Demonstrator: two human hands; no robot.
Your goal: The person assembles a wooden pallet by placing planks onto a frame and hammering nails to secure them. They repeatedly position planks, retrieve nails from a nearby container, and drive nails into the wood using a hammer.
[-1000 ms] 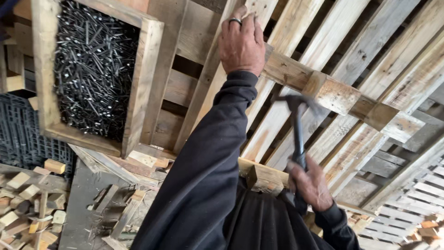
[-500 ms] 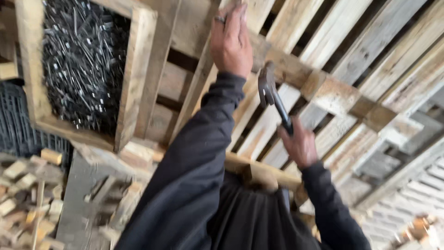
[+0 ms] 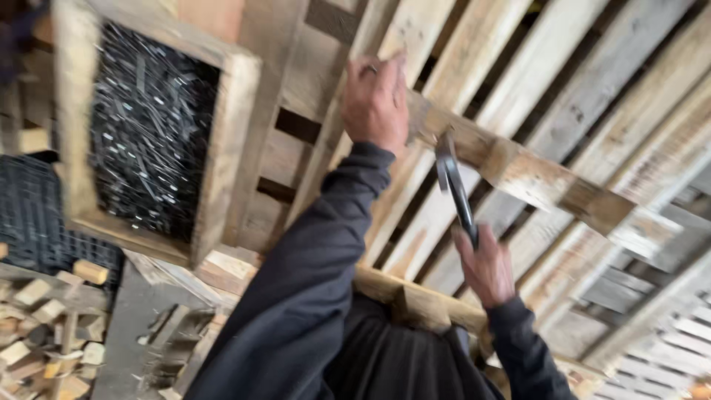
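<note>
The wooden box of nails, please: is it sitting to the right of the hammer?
No, the wooden box of nails lies at the left, while the hammer is right of it.

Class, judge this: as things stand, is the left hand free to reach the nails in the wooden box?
Probably yes: the left hand rests on a pallet plank, holds nothing visible, and the open-topped wooden box of nails lies unobstructed beside it.

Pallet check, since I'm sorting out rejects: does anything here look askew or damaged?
Nothing clearly damaged. The cross board lies slanted over the pallet slats, pinned by the left hand, while the right hand holds the hammer. Blur hides fine cracks.
</note>
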